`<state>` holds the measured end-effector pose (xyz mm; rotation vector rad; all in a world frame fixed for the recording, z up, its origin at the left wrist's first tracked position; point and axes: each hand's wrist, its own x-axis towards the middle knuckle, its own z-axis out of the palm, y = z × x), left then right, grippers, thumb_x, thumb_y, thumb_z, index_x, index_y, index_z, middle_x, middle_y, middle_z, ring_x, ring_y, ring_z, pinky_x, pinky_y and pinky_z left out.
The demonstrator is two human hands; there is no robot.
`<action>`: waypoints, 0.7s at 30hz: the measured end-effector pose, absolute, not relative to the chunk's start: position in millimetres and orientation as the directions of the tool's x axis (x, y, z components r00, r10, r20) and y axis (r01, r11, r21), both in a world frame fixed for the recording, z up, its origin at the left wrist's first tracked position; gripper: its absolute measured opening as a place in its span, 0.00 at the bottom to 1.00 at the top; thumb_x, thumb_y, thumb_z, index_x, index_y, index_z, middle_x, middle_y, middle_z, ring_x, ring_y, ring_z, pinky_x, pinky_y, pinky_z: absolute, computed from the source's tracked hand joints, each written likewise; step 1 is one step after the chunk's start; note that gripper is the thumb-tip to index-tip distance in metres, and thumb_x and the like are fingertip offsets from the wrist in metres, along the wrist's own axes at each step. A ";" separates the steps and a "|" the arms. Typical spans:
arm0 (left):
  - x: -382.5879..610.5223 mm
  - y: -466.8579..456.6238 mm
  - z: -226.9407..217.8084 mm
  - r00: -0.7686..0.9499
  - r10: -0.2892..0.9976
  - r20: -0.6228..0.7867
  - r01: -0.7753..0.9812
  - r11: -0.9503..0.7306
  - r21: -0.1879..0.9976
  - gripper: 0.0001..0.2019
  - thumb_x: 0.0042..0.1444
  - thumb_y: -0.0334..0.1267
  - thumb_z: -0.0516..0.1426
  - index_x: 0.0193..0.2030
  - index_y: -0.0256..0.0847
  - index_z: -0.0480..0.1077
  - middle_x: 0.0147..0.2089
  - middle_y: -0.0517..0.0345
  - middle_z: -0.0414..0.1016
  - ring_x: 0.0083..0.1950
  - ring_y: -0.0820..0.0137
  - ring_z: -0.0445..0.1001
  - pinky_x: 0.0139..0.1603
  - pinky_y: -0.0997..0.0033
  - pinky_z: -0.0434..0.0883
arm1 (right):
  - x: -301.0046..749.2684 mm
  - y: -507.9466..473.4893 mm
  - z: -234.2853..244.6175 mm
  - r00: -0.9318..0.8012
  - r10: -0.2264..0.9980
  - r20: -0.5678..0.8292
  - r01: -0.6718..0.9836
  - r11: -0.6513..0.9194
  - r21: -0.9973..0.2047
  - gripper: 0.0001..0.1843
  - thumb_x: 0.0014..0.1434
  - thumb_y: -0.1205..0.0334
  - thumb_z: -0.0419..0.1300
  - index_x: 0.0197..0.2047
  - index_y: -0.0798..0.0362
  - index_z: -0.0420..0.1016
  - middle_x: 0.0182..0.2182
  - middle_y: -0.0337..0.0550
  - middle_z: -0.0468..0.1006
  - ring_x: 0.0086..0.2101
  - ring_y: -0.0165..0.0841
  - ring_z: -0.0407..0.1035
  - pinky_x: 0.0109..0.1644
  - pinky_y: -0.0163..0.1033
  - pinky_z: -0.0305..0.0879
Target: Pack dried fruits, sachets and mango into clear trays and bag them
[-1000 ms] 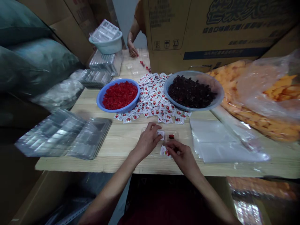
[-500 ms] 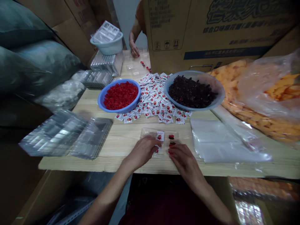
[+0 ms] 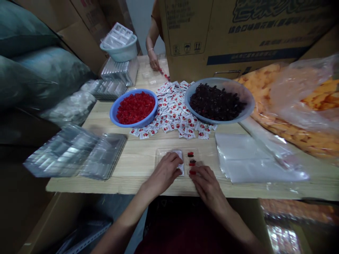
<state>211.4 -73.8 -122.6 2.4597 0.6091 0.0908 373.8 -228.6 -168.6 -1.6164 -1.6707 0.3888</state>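
At your left, stacked clear trays (image 3: 103, 157) lie on the desk (image 3: 140, 148), then a blue bowl (image 3: 144, 121) of red bits (image 3: 136, 107). Your left hand (image 3: 165, 169) curls over white sachets (image 3: 181, 170) in a shallow tray (image 3: 160, 155), grip hidden. Beside them sit two red-and-dark pieces (image 3: 190, 154); your right hand (image 3: 208, 180), fingers narrow, touches a red piece (image 3: 192, 173), whether gripped you cannot tell.

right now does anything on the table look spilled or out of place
The packets might: they lie heaped loose on the table, while the red pieces and dark pieces sit in bowls. It may be deliberate.
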 end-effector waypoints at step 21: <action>159.4 -58.4 -146.1 0.605 0.776 0.179 0.536 -0.562 0.630 0.12 0.63 0.46 0.55 0.49 0.47 0.73 0.51 0.55 0.77 0.52 0.62 0.77 0.42 0.68 0.79 | 693.1 -244.6 -60.9 0.748 0.447 0.490 0.663 -0.465 -0.587 0.07 0.64 0.64 0.59 0.40 0.55 0.80 0.42 0.49 0.80 0.43 0.38 0.74 0.53 0.47 0.69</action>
